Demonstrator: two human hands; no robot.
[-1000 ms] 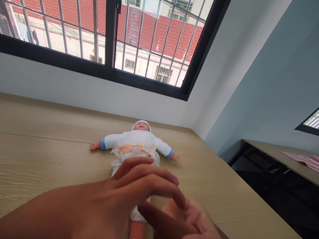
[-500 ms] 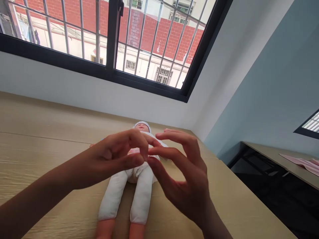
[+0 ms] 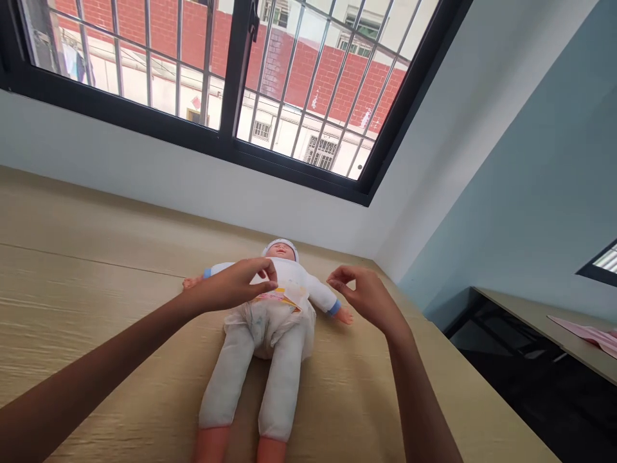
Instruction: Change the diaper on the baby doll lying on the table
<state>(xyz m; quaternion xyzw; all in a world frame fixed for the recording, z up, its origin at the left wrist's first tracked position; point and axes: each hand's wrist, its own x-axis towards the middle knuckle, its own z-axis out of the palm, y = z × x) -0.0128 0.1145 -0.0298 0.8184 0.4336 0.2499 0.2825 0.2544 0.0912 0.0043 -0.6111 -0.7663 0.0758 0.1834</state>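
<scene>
A baby doll (image 3: 277, 379) lies on its back on the wooden table (image 3: 120, 392), arms spread, its head toward the wall. It wears a white cap, a white top with blue cuffs, a diaper (image 3: 265, 321) with a coloured waistband, and white leggings. Over the doll's chest and waist is my left hand (image 3: 245, 283), its fingers curved and apart, holding nothing visible. My right hand (image 3: 359, 289) hovers above the doll's outstretched arm, fingers bent with the tips close together. Whether anything small is between those fingertips cannot be made out.
A barred window (image 3: 231, 138) with a dark frame is in the wall behind the table. At the right stands another table (image 3: 520, 308) with a pink cloth (image 3: 585, 334) on it. The table edge slopes down toward the lower right.
My hands, which were close together in front of the doll, have moved apart and farther forward. More of the doll's torso and arms now shows. The view has shifted slightly.
</scene>
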